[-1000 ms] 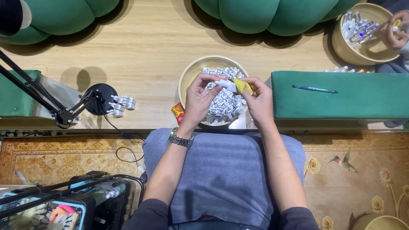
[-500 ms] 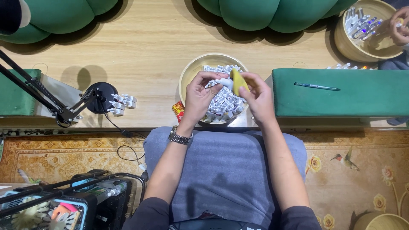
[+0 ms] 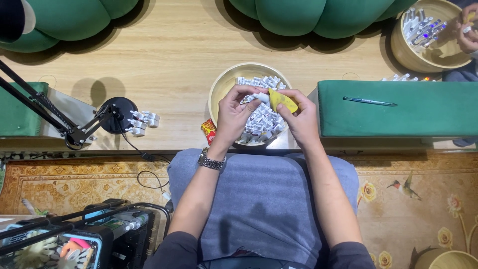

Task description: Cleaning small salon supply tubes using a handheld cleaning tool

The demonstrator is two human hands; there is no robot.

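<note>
My left hand (image 3: 234,115) pinches a small white plastic piece (image 3: 260,97) over a round wooden bowl (image 3: 222,87) heaped with several similar white pieces. My right hand (image 3: 301,118) holds a yellow cloth (image 3: 282,100) pressed against the end of that piece. Both hands meet just above the bowl's middle. A metal watch (image 3: 211,162) sits on my left wrist. My lap in grey fabric lies below the hands.
A green cushioned box (image 3: 398,117) with a pen (image 3: 370,102) on it stands to the right. A few white pieces (image 3: 141,122) lie by a black lamp base (image 3: 115,113) at left. Another person's hand (image 3: 466,31) works over a second wooden bowl (image 3: 403,47) at top right. A red wrapper (image 3: 207,131) lies beside my bowl.
The yellow cloth in my right hand has shifted from upright to flatter along the white piece, and my right hand has turned slightly. My left hand stays in place.
</note>
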